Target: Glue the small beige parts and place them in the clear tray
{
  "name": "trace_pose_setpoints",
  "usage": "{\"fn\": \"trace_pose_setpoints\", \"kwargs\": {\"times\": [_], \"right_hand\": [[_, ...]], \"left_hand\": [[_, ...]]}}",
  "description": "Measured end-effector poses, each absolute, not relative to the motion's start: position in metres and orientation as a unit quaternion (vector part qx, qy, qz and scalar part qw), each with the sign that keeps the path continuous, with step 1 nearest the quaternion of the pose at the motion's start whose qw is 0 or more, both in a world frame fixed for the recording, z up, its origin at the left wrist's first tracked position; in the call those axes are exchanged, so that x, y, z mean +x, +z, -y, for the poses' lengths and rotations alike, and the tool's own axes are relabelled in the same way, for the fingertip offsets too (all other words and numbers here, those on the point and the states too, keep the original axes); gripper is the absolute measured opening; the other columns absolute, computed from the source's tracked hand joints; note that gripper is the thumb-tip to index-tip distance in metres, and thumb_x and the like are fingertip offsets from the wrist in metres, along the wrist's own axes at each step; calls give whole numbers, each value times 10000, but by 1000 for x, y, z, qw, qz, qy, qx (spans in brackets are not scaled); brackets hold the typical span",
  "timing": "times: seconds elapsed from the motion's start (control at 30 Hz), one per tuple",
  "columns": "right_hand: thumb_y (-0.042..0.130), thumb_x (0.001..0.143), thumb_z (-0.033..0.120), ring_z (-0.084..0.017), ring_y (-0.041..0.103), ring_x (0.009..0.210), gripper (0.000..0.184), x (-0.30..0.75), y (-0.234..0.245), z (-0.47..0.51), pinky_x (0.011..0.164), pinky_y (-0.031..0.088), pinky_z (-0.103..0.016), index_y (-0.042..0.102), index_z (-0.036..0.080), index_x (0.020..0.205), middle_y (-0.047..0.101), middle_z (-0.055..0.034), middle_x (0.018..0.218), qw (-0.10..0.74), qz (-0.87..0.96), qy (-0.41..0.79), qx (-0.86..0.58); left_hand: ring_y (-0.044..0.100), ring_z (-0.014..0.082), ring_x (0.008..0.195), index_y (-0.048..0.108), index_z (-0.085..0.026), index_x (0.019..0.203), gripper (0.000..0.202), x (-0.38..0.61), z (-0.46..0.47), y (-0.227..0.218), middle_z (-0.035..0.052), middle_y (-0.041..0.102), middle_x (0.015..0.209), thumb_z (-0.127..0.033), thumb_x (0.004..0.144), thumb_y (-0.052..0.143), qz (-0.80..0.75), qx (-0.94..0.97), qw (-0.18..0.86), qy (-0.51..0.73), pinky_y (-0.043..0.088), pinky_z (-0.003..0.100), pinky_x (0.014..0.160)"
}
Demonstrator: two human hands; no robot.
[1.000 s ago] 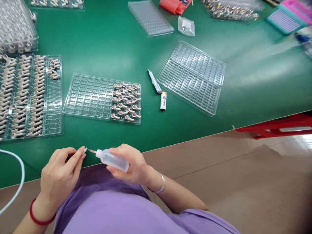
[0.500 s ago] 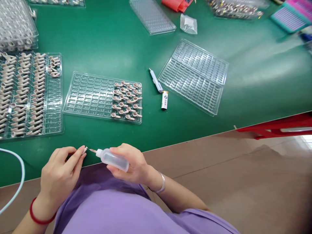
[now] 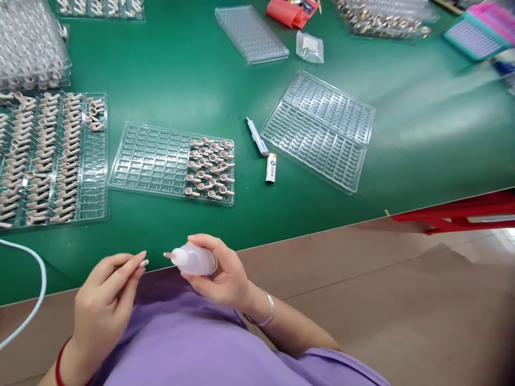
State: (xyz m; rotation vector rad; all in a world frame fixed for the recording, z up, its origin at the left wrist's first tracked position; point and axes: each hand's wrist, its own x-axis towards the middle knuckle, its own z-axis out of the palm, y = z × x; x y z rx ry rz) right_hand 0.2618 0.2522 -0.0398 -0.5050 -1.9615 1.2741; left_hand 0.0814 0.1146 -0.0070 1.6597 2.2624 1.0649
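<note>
Between thumb and fingertips, my left hand (image 3: 108, 297) pinches a small whitish part (image 3: 144, 263); only its end shows, so its full shape is hidden. My right hand (image 3: 225, 273) is wrapped around a translucent squeeze bottle (image 3: 198, 259) with a thin tip pointing left. A gap separates the tip from the small part. Beyond my hands lies a clear plastic tray (image 3: 148, 158), its right part filled with several beige spoon-shaped earbud-like pieces (image 3: 211, 169). To the left, a larger tray (image 3: 94, 198) holds rows of similar beige pieces.
A white pen-like tool (image 3: 256, 136) and a white lighter (image 3: 271, 168) lie right of the tray. Farther right are clear trays (image 3: 322, 131). At the back are another tray (image 3: 253, 35) and a small plastic bag (image 3: 309, 47). A pale cable (image 3: 40, 279) curves at left.
The bottle has drawn back to the right from the small part and tilted, widening the gap. My left hand has shifted slightly right and down. The view has moved slightly.
</note>
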Motion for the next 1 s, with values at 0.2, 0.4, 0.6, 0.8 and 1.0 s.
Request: {"fn": "trace_pose_setpoints", "kwargs": {"times": [0.2,0.4,0.6,0.8,1.0], "right_hand": [[606,817,60,-183,639,856,468,252,-50,-228,708,560,-294,528,185,1261,670,-85,967,400,809,416,-113],[585,878,137,-174,624,763,253,249,-69,-217,690,493,-337,592,212,1120,666,-48,883,406,850,304,-142],[558,877,134,-175,629,772,234,250,-72,-217,699,495,-340,588,218,1094,670,-48,886,400,852,301,-154],[570,845,97,-178,619,777,269,249,-69,-217,713,483,-336,582,199,1093,668,-52,883,411,845,307,-151],[557,846,115,-179,623,774,280,249,-69,-217,714,486,-337,581,221,1104,666,-45,888,403,848,306,-157]], "left_hand": [[698,222,732,815,-219,843,303,108,-100,-9,77,769,800,-497,760,726,-735,252,459,431,539,264,622],[526,124,585,815,-180,835,397,108,-100,-36,41,674,650,-536,659,806,-654,59,594,464,409,212,526],[412,80,513,809,-170,802,311,108,-103,-45,4,596,589,-448,665,829,-629,44,601,491,374,215,518],[376,75,479,811,-171,782,288,109,-109,-40,10,608,582,-426,650,835,-625,40,601,496,372,230,500],[421,89,475,814,-166,766,303,108,-112,-39,30,646,601,-419,604,854,-634,38,594,494,398,242,497]]}}
